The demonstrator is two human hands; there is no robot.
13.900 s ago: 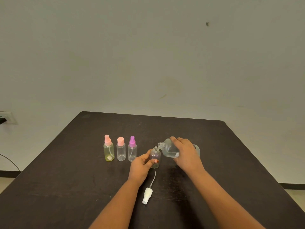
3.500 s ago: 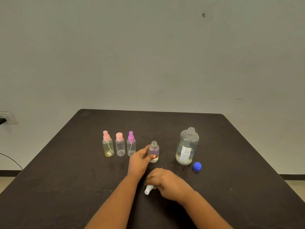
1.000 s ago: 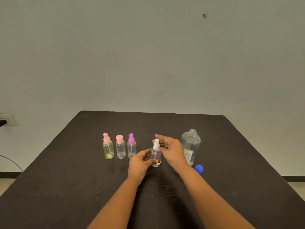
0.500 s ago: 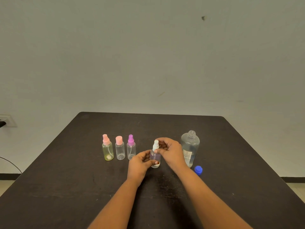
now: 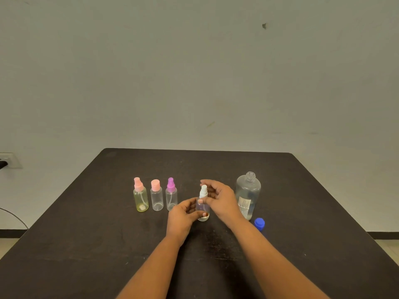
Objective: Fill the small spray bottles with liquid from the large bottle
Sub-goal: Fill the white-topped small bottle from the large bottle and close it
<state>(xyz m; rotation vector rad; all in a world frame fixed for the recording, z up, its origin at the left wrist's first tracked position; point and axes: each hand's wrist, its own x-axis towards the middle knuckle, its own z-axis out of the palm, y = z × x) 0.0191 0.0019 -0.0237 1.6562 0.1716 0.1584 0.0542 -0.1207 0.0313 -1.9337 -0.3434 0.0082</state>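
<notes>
Head view, left hand (image 5: pixel 183 216) gripping spray bottle (image 5: pixel 203 207), right hand (image 5: pixel 222 199) at white sprayer (image 5: pixel 203 190), grip unclear.

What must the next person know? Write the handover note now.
Left hand grips the small bottle, upright. Right hand is at its white spray top; grip unclear.
Large bottle stands open at the right, blue cap beside it. At the left stand a yellowish bottle, a pink-capped bottle and a purple-topped bottle.
Done: held bottle has some liquid, top on. Left: likely tighten, fill the others, recap.
</notes>
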